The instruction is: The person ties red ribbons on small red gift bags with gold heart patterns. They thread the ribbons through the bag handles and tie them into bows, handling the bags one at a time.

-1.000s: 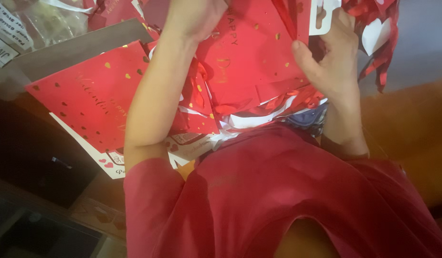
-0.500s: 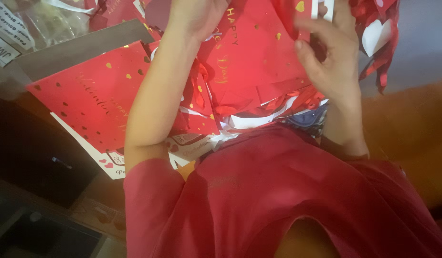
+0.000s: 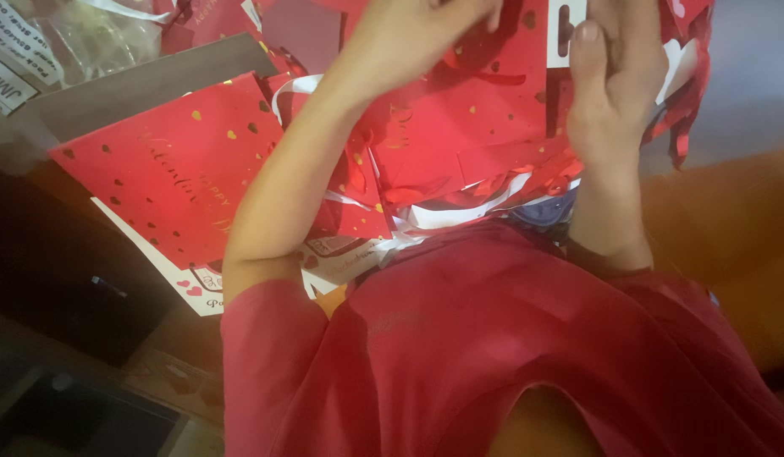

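We hold a red gift bag (image 3: 485, 127), gold-spotted and creased, between our hands. Our left hand (image 3: 417, 34) grips its upper edge with curled fingers; our right hand (image 3: 608, 93) presses flat and open-fingered beside a white tag (image 3: 565, 34). More flat red bags (image 3: 168, 173) lie left of the left forearm, crowding us; bare brown surface (image 3: 722, 228) lies right of the right wrist.

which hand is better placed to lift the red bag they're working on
Right, probably. The right hand already lies flat against the red bag by its white tag, fingers along the edge. The left hand rests on top of the bag, its grip out of frame.
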